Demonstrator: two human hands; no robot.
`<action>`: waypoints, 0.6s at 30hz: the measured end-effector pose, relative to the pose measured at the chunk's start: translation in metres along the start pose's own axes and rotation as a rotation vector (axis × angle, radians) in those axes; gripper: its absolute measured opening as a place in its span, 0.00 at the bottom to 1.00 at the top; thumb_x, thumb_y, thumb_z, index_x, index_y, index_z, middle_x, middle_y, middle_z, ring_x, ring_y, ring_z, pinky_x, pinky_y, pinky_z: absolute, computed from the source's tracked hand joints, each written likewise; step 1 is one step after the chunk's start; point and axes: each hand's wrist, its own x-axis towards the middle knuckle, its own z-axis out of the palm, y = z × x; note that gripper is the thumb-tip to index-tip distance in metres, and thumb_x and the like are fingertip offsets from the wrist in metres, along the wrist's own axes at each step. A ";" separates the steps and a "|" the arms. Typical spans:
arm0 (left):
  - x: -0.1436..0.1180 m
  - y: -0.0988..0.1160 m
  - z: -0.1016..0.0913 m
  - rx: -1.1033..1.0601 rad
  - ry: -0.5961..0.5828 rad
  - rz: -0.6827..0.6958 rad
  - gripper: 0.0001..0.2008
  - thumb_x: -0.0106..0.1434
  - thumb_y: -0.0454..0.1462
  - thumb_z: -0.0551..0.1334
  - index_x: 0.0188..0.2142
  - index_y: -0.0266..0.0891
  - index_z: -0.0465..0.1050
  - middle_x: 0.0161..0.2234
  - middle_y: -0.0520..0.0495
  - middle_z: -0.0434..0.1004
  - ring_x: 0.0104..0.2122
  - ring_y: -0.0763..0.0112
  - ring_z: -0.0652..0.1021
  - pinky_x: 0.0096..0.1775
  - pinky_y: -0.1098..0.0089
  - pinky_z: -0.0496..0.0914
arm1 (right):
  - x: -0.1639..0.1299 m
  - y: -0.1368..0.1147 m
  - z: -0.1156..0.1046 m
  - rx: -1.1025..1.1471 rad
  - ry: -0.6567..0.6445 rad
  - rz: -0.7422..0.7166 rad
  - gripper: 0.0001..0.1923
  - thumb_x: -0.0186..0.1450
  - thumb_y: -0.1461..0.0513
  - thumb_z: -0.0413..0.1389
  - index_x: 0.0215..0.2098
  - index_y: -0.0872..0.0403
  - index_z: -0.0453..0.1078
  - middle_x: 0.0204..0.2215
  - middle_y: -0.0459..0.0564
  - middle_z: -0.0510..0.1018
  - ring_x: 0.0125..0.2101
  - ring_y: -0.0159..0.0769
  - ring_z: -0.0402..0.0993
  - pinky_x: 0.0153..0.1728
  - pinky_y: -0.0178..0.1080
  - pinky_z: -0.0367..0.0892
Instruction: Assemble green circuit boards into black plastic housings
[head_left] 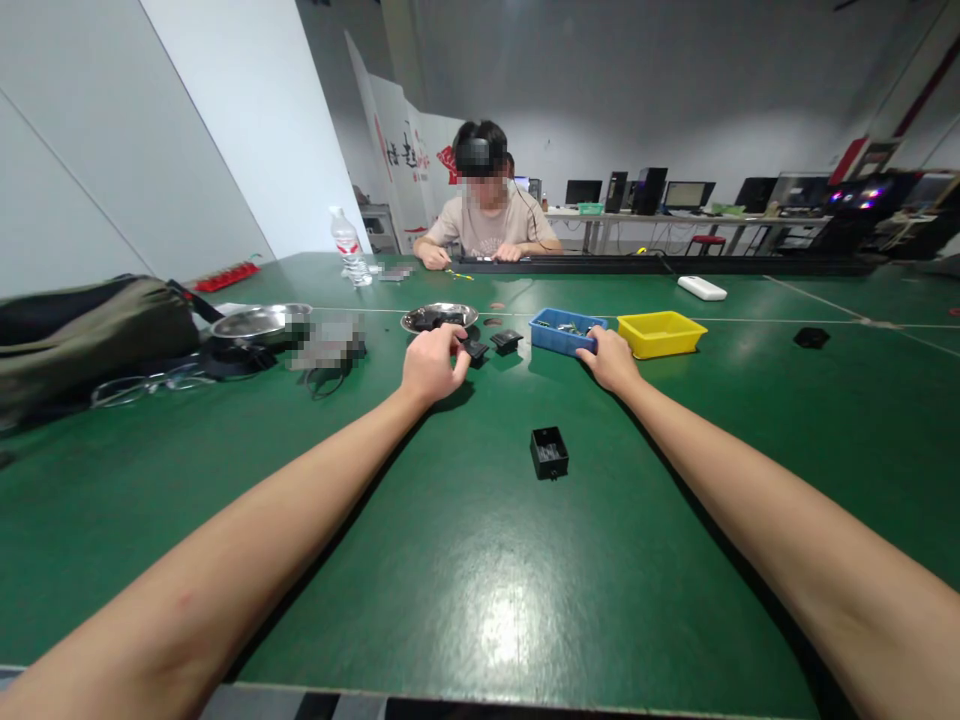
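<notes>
My left hand (431, 365) curls shut around a small black plastic part (474, 349), pinched just near of the steel dish (439, 317) that holds more of them. My right hand (613, 362) grips the near right corner of the blue bin (564, 333), fingers closed on its rim. The open black box (549, 452) sits near of both hands on the matte green table (465, 560) (boxy, hollow side up), slightly closer to my right.
</notes>
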 end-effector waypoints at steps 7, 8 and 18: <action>-0.003 0.028 -0.001 -0.032 0.053 0.373 0.10 0.65 0.35 0.55 0.42 0.36 0.74 0.37 0.40 0.79 0.39 0.58 0.76 0.42 0.60 0.68 | -0.047 0.015 -0.027 0.047 0.017 -0.140 0.05 0.62 0.61 0.60 0.30 0.52 0.70 0.30 0.50 0.74 0.32 0.41 0.71 0.37 0.40 0.64; -0.005 0.035 -0.001 -0.028 0.097 0.454 0.11 0.67 0.35 0.54 0.43 0.36 0.74 0.40 0.39 0.79 0.40 0.58 0.76 0.41 0.60 0.68 | -0.056 0.017 -0.032 0.081 0.032 -0.175 0.06 0.61 0.61 0.61 0.29 0.52 0.69 0.28 0.49 0.73 0.30 0.40 0.69 0.35 0.39 0.63; -0.014 0.085 -0.003 -0.130 0.019 0.537 0.12 0.70 0.39 0.57 0.45 0.34 0.76 0.46 0.37 0.79 0.45 0.55 0.74 0.46 0.56 0.70 | -0.101 0.016 -0.055 0.112 0.128 -0.445 0.05 0.63 0.62 0.59 0.29 0.52 0.71 0.29 0.47 0.68 0.29 0.36 0.68 0.31 0.36 0.62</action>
